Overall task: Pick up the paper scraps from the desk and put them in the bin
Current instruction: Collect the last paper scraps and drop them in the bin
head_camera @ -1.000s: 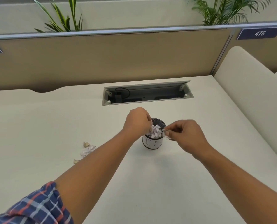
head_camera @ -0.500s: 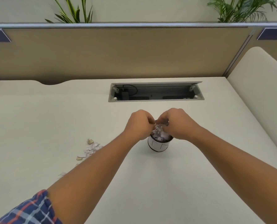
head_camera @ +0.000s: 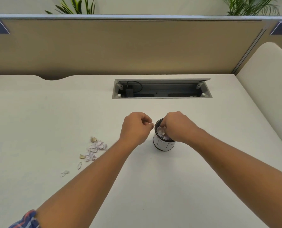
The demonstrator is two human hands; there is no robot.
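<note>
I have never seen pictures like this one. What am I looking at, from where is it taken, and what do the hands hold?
No machine is here: a person wears a camera on the head, looking down at both arms. The right hand reaches its fingers into a small white bin full of paper scraps. The left hand hovers beside the bin, loosely curled; whether it holds anything I cannot tell. More paper scraps lie on the white desk, left of the arms. Behind is an open cable tray and a partition with plants.
</note>
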